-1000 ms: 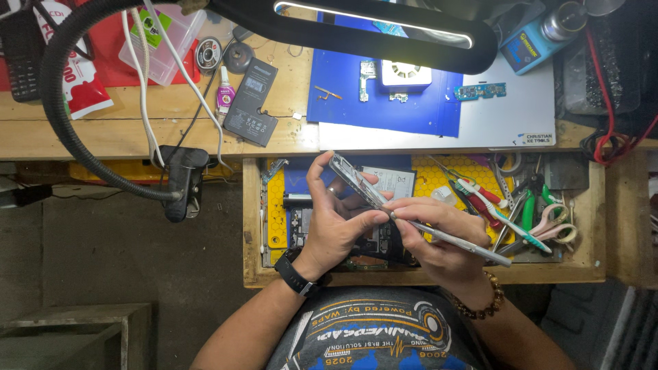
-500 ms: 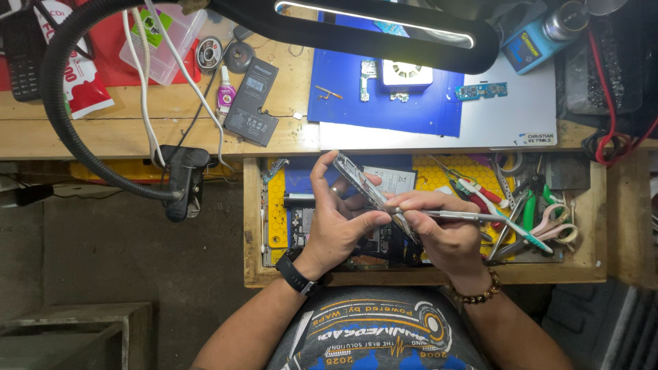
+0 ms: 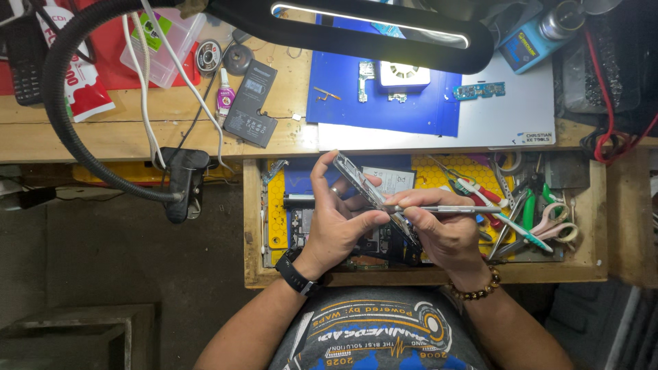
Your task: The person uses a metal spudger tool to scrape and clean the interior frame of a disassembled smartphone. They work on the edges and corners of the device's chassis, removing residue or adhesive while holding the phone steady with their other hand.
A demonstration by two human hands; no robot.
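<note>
Item: phone frame [image 3: 356,181], slim, held edge-on and tilted over the open drawer [image 3: 255,226] below the front edge of the desk [image 3: 137,133].

Left hand [image 3: 336,219]: closed around the phone frame, thumb and fingers clamping its long sides; black watch on the wrist.

Right hand [image 3: 445,236]: gripping a thin metal tool [image 3: 445,208], pen-fashion, the shaft lying roughly level and its tip meeting the lower part of the frame.

Progress, as judged: the phone appears well dismantled. A dark battery [image 3: 251,104] lies near the desk's front edge, and small circuit boards [image 3: 480,91] rest on the blue mat [image 3: 343,103] toward the back right. Work on the frame itself is in hand; whether parts remain inside it cannot be told.

Room: both hands hang above the drawer, crowded by a yellow tray [image 3: 439,171] and by pliers and scissors [image 3: 548,229] at its right end. The drawer's front rim sits just under the wrists. A lamp head [image 3: 370,27] overhangs the back of the desk, its gooseneck [image 3: 62,109] looping at the left edge.
</note>
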